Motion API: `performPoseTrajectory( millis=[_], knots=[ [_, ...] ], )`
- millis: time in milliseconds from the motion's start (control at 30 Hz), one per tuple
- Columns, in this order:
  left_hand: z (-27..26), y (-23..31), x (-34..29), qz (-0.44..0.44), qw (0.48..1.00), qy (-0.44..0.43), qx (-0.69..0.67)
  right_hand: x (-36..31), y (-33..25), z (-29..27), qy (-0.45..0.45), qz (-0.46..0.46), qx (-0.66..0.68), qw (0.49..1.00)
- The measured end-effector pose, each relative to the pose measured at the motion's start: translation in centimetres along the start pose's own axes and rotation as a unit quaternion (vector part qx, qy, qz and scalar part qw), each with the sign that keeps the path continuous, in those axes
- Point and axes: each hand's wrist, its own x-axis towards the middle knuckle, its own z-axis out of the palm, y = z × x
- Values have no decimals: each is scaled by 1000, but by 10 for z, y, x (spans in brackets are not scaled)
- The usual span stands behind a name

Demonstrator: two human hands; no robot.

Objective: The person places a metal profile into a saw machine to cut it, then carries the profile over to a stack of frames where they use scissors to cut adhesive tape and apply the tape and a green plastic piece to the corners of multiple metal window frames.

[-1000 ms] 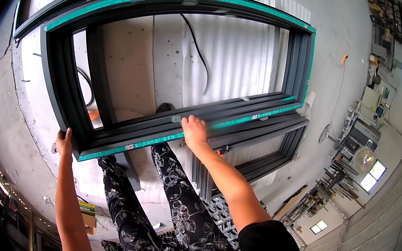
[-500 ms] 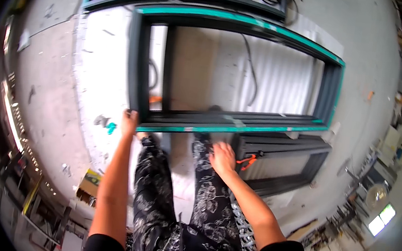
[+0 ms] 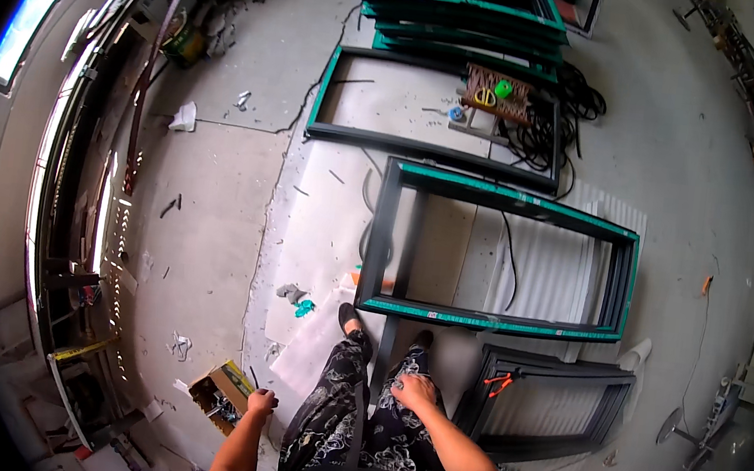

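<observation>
My left hand is off to the left of my legs, beside a small open cardboard box. Its fingers are curled together, and what they hold, if anything, is too small to make out. My right hand lies on my right thigh over the patterned trousers, fingers laid out along the cloth. In front of my feet is a dark rectangular frame edged with green tape, with neither hand on it. Nearer, to the right, dark frames bear an orange-handled tool.
Beyond lies another frame with a coil of black cable and a brown rack holding yellow-handled scissors. Green-edged frames are stacked farther back. A grey and green scrap is on the floor at left; a fan stands at right.
My left hand has let go of the green-edged frame's near left corner and moved back left to the cardboard box. My right hand stays on my thigh. The view has shifted.
</observation>
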Motion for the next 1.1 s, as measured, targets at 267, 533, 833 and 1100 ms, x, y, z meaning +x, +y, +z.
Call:
performPoseTrajectory(
  millis=[267, 533, 833, 1100],
  knots=[
    [20, 7, -81, 81, 970, -16, -229, -7, 45, -4, -34, -68, 21, 997],
    [55, -4, -56, 170, 981, 64, -73, -8, 210, -10, 1, 140, 342, 929],
    [-4, -6, -15, 114, 992, 32, 35, -50, 185, -7, 13, 420, 279, 863],
    [-126, 51, 99, 47, 966, -155, -203, 80, -138, -39, 88, 25, 327, 941]
  ],
)
